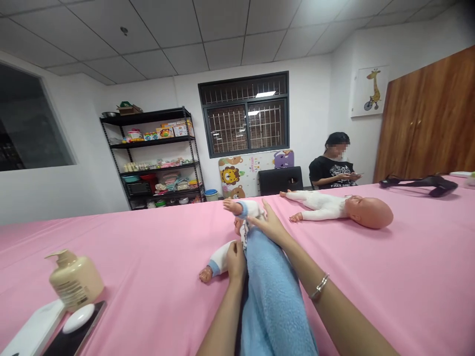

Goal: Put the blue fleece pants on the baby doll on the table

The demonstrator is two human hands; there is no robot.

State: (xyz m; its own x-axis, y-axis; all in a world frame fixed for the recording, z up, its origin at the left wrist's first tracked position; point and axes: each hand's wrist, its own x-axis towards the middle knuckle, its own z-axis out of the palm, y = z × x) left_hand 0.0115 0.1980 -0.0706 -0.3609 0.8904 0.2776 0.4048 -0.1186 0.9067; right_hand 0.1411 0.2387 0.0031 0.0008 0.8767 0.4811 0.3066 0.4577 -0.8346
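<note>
A baby doll (pixel 221 258) in white sleeves with blue cuffs lies in front of me, its body mostly hidden by my hands and cloth. My left hand (pixel 236 259) is closed, fingers curled against the white sleeve on the left. Around the doll's other sleeve, near the raised doll hand (pixel 232 206), my right hand (pixel 270 225) has its thumb and fingers. A fluffy blue cloth (pixel 274 287) runs between my forearms to the bottom edge. Patterned fabric (pixel 244 233) shows between my hands.
A second doll (pixel 326 205) in white lies farther right on the pink tablecloth (pixel 148 262). At left are a pump bottle (pixel 76 279), a white box-like object (pixel 35 331) and a dark phone-like slab (pixel 87 326). A black strap (pixel 419 185) lies far right. A person (pixel 332 168) sits beyond the table.
</note>
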